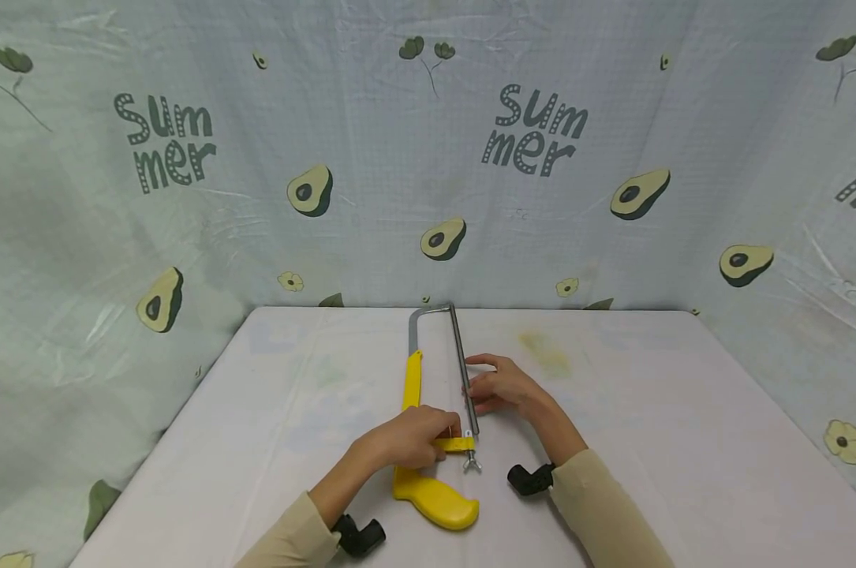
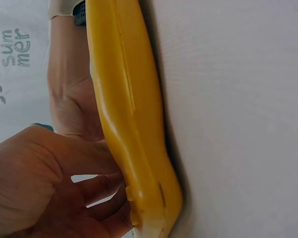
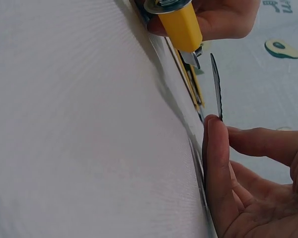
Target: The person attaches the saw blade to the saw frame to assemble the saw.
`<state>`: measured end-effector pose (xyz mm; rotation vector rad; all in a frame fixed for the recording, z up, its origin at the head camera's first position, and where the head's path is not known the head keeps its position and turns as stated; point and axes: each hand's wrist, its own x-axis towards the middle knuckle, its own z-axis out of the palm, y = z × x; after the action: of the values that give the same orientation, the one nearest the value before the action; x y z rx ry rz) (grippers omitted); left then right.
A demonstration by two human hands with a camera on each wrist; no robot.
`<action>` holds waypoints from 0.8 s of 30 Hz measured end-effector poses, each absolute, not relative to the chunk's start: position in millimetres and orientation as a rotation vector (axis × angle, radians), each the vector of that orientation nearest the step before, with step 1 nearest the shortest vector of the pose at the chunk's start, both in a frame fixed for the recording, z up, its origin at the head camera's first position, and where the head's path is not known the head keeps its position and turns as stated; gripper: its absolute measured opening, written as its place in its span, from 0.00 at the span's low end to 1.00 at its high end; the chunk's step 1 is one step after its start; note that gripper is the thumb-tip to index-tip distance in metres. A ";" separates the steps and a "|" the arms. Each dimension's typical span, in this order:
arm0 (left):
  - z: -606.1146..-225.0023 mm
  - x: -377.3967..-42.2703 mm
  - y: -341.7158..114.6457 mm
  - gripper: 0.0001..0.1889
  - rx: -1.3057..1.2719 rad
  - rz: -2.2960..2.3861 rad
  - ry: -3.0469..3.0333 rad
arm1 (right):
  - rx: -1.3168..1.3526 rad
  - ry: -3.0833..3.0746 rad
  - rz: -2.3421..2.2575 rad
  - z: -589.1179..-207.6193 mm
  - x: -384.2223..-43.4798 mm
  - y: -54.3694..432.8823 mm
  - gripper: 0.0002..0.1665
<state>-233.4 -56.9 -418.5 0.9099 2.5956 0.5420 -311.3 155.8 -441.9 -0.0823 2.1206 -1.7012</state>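
A hacksaw with a yellow frame (image 1: pixel 413 380), a grey front bow and a yellow handle (image 1: pixel 443 505) lies on the table. My left hand (image 1: pixel 409 438) grips the frame's short yellow arm (image 1: pixel 459 445), just above a wing nut (image 1: pixel 472 464). With thumb and finger, my right hand (image 3: pixel 258 183) pinches the thin saw blade (image 3: pixel 216 87). The blade's far end meets the bow; its near end stands free beside the mount (image 3: pixel 190 58) in the right wrist view. In the left wrist view, the yellow saw body (image 2: pixel 124 99) hides part of both hands.
A white cloth covers the table (image 1: pixel 314 379). Behind and on both sides hangs a sheet (image 1: pixel 371 142) printed with avocados and lettering. Black cameras (image 1: pixel 360 538) are strapped at both wrists, close to the saw handle.
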 end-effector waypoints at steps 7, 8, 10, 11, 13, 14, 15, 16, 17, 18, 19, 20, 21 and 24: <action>-419.3 -233.5 -56.6 0.12 0.905 0.548 2.593 | -0.059 2.126 -1.689 -445.2 -311.8 154.0 0.42; -419.5 -233.6 -56.5 0.12 0.902 0.547 2.593 | -0.057 2.126 -1.688 -445.5 -312.0 153.9 0.42; -419.8 -234.2 -56.3 0.12 0.893 0.545 2.593 | -0.058 2.125 -1.689 -445.7 -312.5 153.7 0.42; -419.8 -234.3 -56.3 0.12 0.888 0.544 2.593 | -0.057 2.125 -1.689 -445.7 -312.5 153.7 0.42; -419.6 -234.6 -56.3 0.12 0.883 0.543 2.592 | -0.060 2.125 -1.685 -445.5 -312.3 153.6 0.42; -419.4 -234.6 -56.3 0.12 0.882 0.545 2.591 | -0.060 2.126 -1.681 -445.3 -312.2 153.7 0.42; -419.2 -234.6 -56.3 0.12 0.881 0.546 2.590 | -0.059 2.126 -1.677 -444.9 -312.1 153.8 0.42; -419.0 -234.5 -56.4 0.12 0.886 0.546 2.590 | -0.058 2.126 -1.675 -444.6 -311.9 153.9 0.42; -418.7 -234.4 -56.4 0.12 0.889 0.545 2.591 | -0.057 2.126 -1.672 -444.3 -311.7 153.9 0.42; -418.6 -234.3 -56.3 0.12 0.892 0.545 2.591 | -0.056 2.125 -1.671 -444.0 -311.6 153.9 0.42; -418.6 -234.2 -56.3 0.12 0.896 0.545 2.592 | -0.055 2.125 -1.669 -443.9 -311.5 153.9 0.42; -418.7 -234.2 -56.2 0.12 0.900 0.543 2.594 | -0.055 2.126 -1.668 -443.8 -311.3 153.9 0.42; -418.6 -234.1 -56.3 0.12 0.903 0.542 2.594 | -0.058 2.126 -1.669 -443.7 -311.2 153.8 0.42; -418.8 -234.3 -56.5 0.12 0.904 0.542 2.595 | -0.068 2.128 -1.667 -443.6 -310.8 153.4 0.42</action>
<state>-234.3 -56.5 -418.8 0.9039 2.5954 0.5417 -310.8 153.4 -443.6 -0.0682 2.1278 -1.6666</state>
